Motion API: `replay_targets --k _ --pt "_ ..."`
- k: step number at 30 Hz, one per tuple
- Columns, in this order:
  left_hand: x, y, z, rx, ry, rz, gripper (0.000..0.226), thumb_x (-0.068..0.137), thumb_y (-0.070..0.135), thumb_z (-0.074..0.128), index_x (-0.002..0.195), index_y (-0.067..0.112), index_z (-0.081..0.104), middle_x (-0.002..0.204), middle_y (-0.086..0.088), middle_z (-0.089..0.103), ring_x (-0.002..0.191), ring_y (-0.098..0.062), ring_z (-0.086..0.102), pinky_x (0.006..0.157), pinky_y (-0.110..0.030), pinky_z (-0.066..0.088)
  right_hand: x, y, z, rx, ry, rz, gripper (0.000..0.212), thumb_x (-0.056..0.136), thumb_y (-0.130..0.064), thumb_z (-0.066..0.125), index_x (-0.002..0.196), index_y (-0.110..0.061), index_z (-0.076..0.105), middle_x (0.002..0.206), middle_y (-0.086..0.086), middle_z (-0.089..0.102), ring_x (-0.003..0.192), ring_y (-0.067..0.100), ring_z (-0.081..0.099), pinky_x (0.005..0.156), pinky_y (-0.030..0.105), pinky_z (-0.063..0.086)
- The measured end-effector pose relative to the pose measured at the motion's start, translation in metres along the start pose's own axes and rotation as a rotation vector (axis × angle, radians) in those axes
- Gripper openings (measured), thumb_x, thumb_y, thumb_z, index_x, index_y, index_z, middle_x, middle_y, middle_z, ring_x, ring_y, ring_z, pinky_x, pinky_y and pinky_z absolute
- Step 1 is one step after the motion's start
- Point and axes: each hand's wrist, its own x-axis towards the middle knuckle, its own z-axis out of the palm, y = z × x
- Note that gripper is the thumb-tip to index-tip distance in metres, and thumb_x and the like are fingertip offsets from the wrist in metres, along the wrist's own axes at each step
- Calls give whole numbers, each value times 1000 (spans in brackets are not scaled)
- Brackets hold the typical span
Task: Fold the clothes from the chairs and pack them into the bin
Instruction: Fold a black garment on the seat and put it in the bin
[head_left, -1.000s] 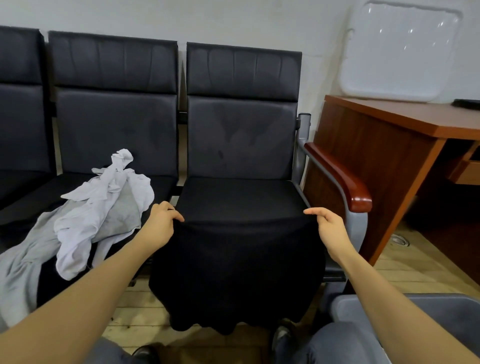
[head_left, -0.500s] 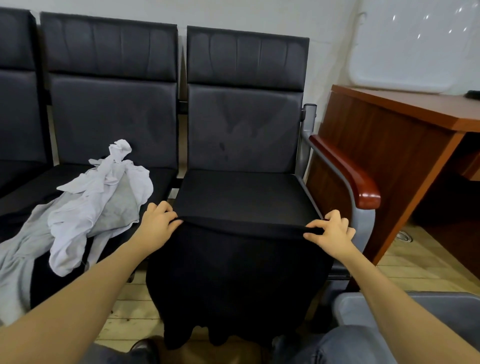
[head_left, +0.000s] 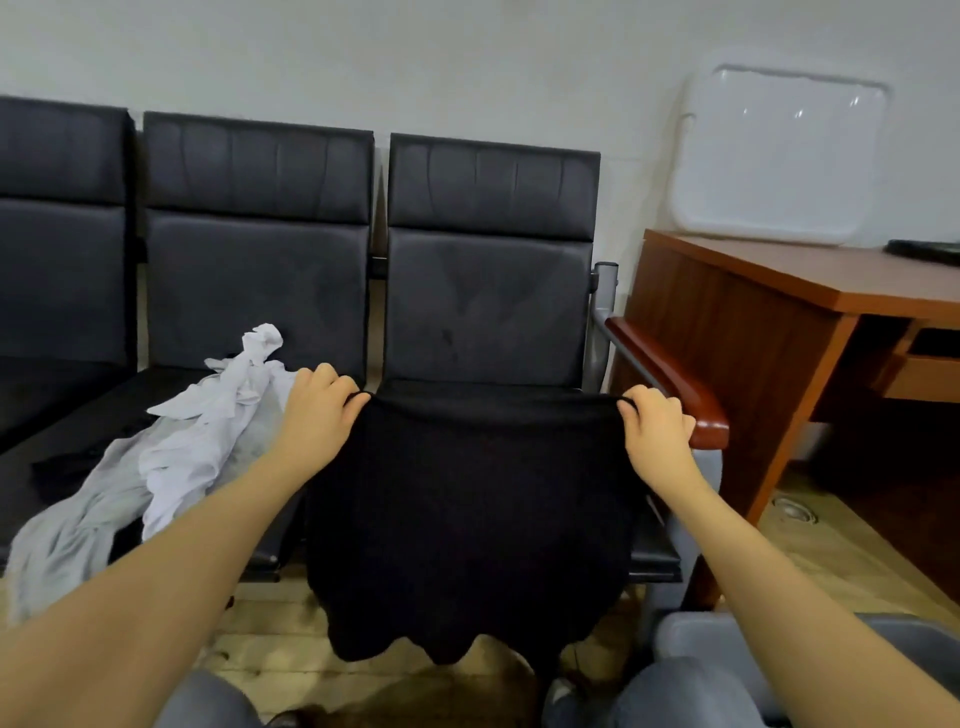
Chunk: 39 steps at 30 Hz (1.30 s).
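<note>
Left hand (head_left: 317, 410), right hand (head_left: 655, 431) grip black garment (head_left: 467, 519) over chair (head_left: 493, 312).

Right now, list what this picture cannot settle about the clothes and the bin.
- Black garment, head view: its type; it hangs folded from the left hand and right hand.
- Grey bin: cut off by the lower edge and the right forearm; contents unseen.
- White and grey clothes pile: piece count, tangled together.

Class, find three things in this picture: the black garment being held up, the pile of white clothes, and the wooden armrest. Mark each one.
black garment (head_left: 467, 509), head view, middle of the hanging cloth.
white clothes (head_left: 208, 441), head view, centre of the crumpled pile.
wooden armrest (head_left: 675, 374), head view, top of the red-brown rail.
</note>
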Motion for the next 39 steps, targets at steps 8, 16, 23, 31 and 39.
replay_targets --k 8,16,23,31,39 --pt "62 19 -13 4 104 -2 15 75 8 77 69 0 67 75 -16 50 68 -35 45 58 -42 40 51 -23 -23 -112 30 0 28 98 -36 46 114 -19 63 97 -1 38 105 27 41 80 32 19" --pt "164 14 33 -11 181 -75 15 84 13 69 83 -2 69 86 -17 49 79 -34 42 66 -38 32 159 -41 -3 -159 183 15 31 99 -33 46 116 -13 63 111 10 47 104 31 39 86 39 27" --pt "246 30 21 -8 432 -115 17 92 13 59 91 -2 64 94 -22 47 84 -38 42 70 -42 33 230 -61 -22 -44 572 -97 25 96 -26 52 98 -4 64 99 17 47 93 33 39 81 38 23" --pt "184 28 27 -11 434 -38 27 92 20 46 78 -1 58 88 -19 47 74 -33 40 64 -42 35 171 -30 -15 -98 572 -236 13 91 -20 61 91 -7 64 93 13 47 84 33 42 79 36 22" --pt "27 20 69 -53 214 -87 27 85 23 51 69 3 60 82 -12 47 70 -28 39 61 -41 40 41 24 44 -144 331 -175 11 79 -16 76 83 -12 66 89 8 50 77 29 46 77 38 26"
